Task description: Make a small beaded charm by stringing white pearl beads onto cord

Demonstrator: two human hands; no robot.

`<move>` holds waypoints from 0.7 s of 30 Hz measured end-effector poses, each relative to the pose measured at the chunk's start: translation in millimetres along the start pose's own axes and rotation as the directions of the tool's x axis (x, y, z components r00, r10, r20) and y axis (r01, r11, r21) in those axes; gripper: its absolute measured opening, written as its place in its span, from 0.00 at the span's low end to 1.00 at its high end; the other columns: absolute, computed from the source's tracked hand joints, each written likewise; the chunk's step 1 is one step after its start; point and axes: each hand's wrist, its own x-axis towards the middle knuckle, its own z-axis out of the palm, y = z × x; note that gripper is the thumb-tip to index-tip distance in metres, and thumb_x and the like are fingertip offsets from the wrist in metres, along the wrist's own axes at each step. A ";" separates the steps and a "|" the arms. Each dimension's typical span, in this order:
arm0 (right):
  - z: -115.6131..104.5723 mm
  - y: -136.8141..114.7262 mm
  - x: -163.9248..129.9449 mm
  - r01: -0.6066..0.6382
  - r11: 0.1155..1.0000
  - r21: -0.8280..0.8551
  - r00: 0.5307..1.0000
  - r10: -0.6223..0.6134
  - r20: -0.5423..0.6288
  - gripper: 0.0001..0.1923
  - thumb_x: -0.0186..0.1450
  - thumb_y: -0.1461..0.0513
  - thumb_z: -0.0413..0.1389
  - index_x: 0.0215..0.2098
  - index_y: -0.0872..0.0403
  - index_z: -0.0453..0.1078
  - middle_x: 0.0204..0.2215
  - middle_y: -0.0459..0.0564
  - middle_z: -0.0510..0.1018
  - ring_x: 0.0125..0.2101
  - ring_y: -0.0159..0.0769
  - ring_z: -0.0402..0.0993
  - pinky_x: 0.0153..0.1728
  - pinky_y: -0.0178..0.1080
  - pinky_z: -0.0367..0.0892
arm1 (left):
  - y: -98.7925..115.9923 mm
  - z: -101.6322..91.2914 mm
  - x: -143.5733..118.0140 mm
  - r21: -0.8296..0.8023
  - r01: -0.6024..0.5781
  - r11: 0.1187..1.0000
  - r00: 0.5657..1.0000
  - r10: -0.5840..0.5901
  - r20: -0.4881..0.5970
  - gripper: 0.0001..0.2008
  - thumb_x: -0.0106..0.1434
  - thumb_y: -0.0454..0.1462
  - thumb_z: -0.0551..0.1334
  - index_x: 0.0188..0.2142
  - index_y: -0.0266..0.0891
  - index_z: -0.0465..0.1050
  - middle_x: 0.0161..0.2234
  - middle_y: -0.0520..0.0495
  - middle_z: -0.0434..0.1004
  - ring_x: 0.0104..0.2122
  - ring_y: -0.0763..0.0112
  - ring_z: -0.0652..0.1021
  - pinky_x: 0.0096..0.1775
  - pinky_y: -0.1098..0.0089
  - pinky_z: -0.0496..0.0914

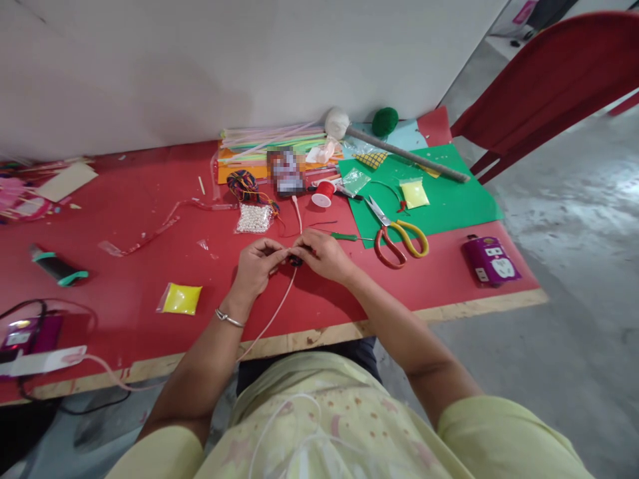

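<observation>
The red-topped desk (150, 266) with its pale wooden front edge runs across the view and ends at the right corner near a purple power socket block (491, 261); beyond that lies bare grey floor. Red surface lies open to the left of the hands, out to a small yellow powder packet (180, 299).

Both hands meet over the desk just inside the front edge. The left hand (257, 266) has its grip pinched together on a small dark bead-like piece (296, 258) (too small to tell exactly what), and the right hand (325, 254) has its fingertips closed on the same piece from the other side. A thin pink cord (272, 319) trails from it toward the edge.

Just right lie orange-and-yellow-handled scissors (402, 239) on a green paper sheet (449, 199); behind the hands sits a clear bag of white pearl beads (254, 218).
</observation>
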 end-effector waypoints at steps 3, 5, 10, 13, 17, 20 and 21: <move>-1.9 -0.3 -0.3 0.061 0.997 -0.056 0.998 -0.061 -0.003 0.11 0.72 0.56 0.55 0.35 0.54 0.72 0.36 0.53 0.77 0.38 0.37 0.72 0.40 0.38 0.67 | -1.1 -1.1 2.2 -0.009 -0.020 1.000 1.000 0.020 -0.016 0.14 0.47 0.38 0.76 0.26 0.38 0.73 0.24 0.51 0.78 0.16 0.80 0.67 0.18 0.76 0.57; -1.7 -0.6 -0.6 0.089 0.996 -0.014 0.996 -0.089 -0.007 0.10 0.71 0.57 0.56 0.36 0.54 0.73 0.40 0.55 0.77 0.41 0.38 0.73 0.43 0.39 0.68 | -2.2 -2.4 1.8 0.088 -0.128 0.988 0.992 0.129 -0.005 0.11 0.49 0.37 0.75 0.27 0.38 0.75 0.28 0.49 0.81 0.22 0.76 0.74 0.24 0.74 0.67; 4.8 3.8 -1.2 -0.007 0.988 0.152 1.000 0.010 -0.018 0.11 0.73 0.61 0.52 0.49 0.54 0.74 0.44 0.54 0.81 0.43 0.36 0.78 0.45 0.38 0.71 | -0.7 -3.5 -4.1 0.521 -0.509 0.685 0.843 0.518 0.142 0.02 0.59 0.33 0.68 0.31 0.41 0.77 0.35 0.48 0.83 0.36 0.69 0.81 0.42 0.68 0.75; 7.3 7.4 -0.7 -0.074 0.986 0.147 0.997 0.078 -0.022 0.12 0.72 0.61 0.54 0.49 0.54 0.76 0.43 0.53 0.83 0.42 0.36 0.80 0.45 0.37 0.71 | 1.6 -2.6 -5.6 0.605 -0.603 0.520 0.749 0.630 0.205 0.03 0.61 0.32 0.66 0.31 0.41 0.77 0.36 0.49 0.83 0.36 0.71 0.81 0.42 0.69 0.75; 6.2 8.1 0.6 -0.077 0.978 0.194 0.997 0.080 -0.005 0.11 0.70 0.60 0.56 0.46 0.53 0.79 0.40 0.51 0.84 0.41 0.36 0.80 0.44 0.37 0.71 | 1.9 -2.5 -3.4 0.574 -0.650 0.497 0.706 0.674 0.217 0.03 0.64 0.33 0.66 0.34 0.42 0.78 0.37 0.48 0.84 0.38 0.70 0.82 0.43 0.68 0.75; 5.6 7.0 1.0 -0.105 0.969 0.223 0.994 0.106 0.010 0.10 0.70 0.60 0.57 0.44 0.54 0.79 0.39 0.50 0.84 0.39 0.35 0.80 0.43 0.36 0.71 | 1.1 -2.4 -2.0 0.563 -0.661 0.496 0.695 0.687 0.212 0.03 0.65 0.33 0.66 0.35 0.42 0.78 0.37 0.48 0.83 0.38 0.70 0.82 0.43 0.67 0.75; 5.7 6.5 1.1 -0.116 0.969 0.220 0.993 0.115 0.019 0.10 0.69 0.60 0.57 0.43 0.54 0.80 0.38 0.50 0.84 0.38 0.34 0.80 0.42 0.35 0.70 | 1.0 -2.2 -2.0 0.565 -0.661 0.495 0.695 0.687 0.211 0.02 0.65 0.34 0.66 0.35 0.42 0.78 0.37 0.48 0.83 0.38 0.70 0.82 0.43 0.67 0.75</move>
